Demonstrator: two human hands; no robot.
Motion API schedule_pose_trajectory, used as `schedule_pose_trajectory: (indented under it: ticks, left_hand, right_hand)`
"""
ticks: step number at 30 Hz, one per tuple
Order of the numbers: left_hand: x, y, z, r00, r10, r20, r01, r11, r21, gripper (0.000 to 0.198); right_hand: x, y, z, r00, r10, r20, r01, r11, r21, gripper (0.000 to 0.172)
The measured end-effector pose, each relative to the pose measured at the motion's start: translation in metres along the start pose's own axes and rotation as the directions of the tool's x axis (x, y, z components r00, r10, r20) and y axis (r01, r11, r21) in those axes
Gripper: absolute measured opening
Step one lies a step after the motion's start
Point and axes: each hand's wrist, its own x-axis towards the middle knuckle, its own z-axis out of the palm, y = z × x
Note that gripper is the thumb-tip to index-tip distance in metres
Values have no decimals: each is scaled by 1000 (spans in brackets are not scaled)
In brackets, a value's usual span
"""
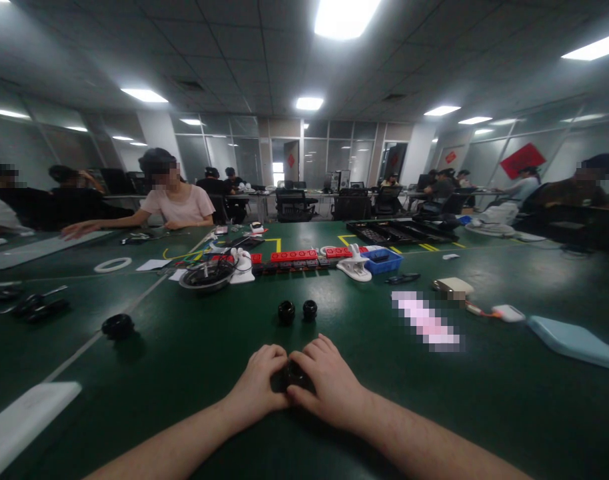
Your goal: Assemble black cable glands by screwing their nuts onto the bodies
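Low over the near part of the green table, both my hands close round a shiny black round part (296, 375) with what looks like an opening in its top. My left hand (259, 379) curls its thumb and fingers along one side. From the other side, my right hand (328, 381) wraps its fingers over it and hides much of it. Just beyond my fingers stand two similar parts, a black ribbed one (286, 312) and a smaller black one (310, 310). Another black round part (118, 327) lies off to the left.
Across the table's middle run red socket-like strips (294, 256), a white clamp (354, 265) and a blue bin (382, 260). A light-blue case (574, 340) lies right, a white slab (29, 427) near left. A co-worker (177, 203) sits across the table.
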Motion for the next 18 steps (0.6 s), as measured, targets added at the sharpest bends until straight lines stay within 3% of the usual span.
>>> schedule_pose_trajectory:
  ticks: [14, 18]
  left_hand:
    - [1, -5, 4, 1000, 15, -21, -15, 1000, 7, 27]
    - [1, -6, 4, 1000, 5, -11, -5, 1000, -2, 27]
  right_hand:
    - [-1, 0, 6, 999, 22, -48, -20, 999, 38, 44]
    - [-1, 0, 6, 998, 38, -49, -37, 999, 24, 35]
